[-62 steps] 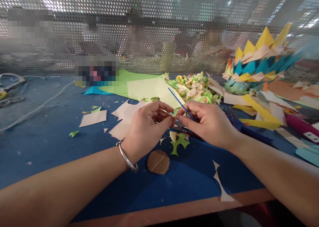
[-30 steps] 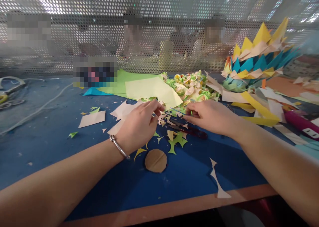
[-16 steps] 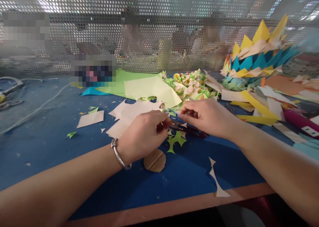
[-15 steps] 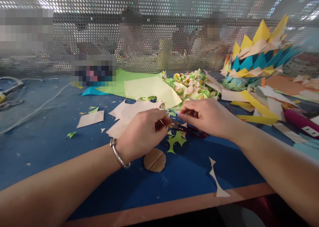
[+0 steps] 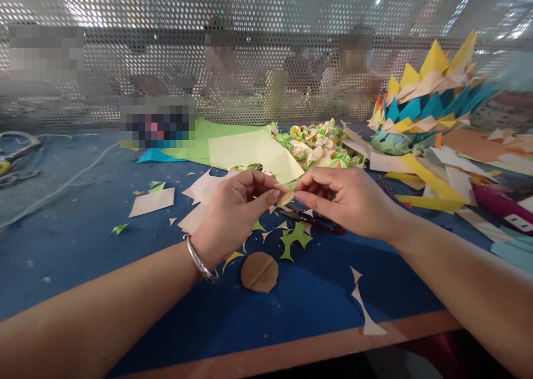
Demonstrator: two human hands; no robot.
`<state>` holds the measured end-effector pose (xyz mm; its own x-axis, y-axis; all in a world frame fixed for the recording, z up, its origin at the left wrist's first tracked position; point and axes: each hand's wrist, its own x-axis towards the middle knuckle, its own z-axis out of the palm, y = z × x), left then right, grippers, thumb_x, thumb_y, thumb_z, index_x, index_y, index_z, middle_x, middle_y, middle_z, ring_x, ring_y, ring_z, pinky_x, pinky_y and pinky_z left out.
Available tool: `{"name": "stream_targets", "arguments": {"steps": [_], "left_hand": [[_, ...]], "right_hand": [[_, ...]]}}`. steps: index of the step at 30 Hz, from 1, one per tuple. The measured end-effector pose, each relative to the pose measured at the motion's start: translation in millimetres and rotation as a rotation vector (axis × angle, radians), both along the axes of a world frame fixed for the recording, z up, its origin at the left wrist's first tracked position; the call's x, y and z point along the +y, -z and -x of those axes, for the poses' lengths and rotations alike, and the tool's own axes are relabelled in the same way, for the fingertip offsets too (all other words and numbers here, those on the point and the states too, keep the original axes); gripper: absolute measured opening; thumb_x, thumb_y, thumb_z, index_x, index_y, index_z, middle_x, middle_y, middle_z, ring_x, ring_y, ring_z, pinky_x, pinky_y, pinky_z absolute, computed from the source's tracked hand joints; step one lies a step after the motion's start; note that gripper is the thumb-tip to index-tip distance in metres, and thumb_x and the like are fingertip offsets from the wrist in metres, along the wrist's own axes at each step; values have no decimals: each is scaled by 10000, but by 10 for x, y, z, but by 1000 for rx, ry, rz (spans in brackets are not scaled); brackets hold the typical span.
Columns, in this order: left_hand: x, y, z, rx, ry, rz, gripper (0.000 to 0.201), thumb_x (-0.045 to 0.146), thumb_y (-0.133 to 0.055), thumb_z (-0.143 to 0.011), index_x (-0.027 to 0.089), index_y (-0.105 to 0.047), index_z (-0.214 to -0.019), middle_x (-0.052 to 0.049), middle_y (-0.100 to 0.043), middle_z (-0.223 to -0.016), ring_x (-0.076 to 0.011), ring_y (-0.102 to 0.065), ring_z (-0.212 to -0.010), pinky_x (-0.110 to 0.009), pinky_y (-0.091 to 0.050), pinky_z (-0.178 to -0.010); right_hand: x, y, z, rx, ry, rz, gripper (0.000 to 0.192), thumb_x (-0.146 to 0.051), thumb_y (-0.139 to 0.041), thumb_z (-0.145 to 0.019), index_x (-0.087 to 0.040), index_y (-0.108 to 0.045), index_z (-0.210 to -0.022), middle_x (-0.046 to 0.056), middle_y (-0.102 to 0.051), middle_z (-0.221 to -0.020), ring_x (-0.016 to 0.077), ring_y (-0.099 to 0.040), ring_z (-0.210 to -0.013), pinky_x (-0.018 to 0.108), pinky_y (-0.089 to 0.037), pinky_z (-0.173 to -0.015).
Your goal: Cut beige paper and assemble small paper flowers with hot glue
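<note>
Between my hands is a small pale yellow paper piece (image 5: 285,193). My left hand (image 5: 239,210) pinches its left side between thumb and fingers, and a silver bangle circles that wrist. My right hand (image 5: 343,198) has thumb and fingertips closed on the right side of the same piece. Dark red-handled scissors (image 5: 314,219) lie on the table just under the hands, partly covered by the right one. Nearer me rests a brown cardboard disc (image 5: 259,272), beside green paper offcuts (image 5: 295,239).
Behind the hands are a pale yellow sheet (image 5: 254,151), a green sheet (image 5: 197,137) and a heap of small paper shapes (image 5: 322,143). A layered folded-paper piece (image 5: 428,104) stands at right, near yellow strips (image 5: 433,182) and a purple tool (image 5: 502,207). Perforated panel (image 5: 250,90) behind.
My left hand has turned and its fingertips have risen, so the yellow paper piece now shows between both hands. More of the scissors and yellow offcuts has come into sight.
</note>
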<state>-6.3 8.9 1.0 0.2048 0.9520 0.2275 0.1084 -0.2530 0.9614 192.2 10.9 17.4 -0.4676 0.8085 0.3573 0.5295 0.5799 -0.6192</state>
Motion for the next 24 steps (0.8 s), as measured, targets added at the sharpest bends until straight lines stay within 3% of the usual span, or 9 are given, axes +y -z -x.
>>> {"name": "stream_targets", "arguments": {"steps": [8,24], "left_hand": [[8,47,-16,52,42,-43,90,164,-676,-770,155,-587,-784,1,-615,-723,-102,-580,-652,-237,-500,-612],[-34,51,-43,129,-38,-57,114,124,-603,-766,187,-511,-793,15,-566,-681,-121,-568,-621,-257,-449,-542]], "right_hand": [[-25,-6,30,10,4,39,152,-295,-600,-886,-160,-668,-871,3,-624,-684,97,-537,-578,209,-421,-522],[-66,18,115,42,-12,85,188,-342,-640,-866,-169,-662,-937,1,-635,-696,107,-572,-582,224,-454,-537]]}}
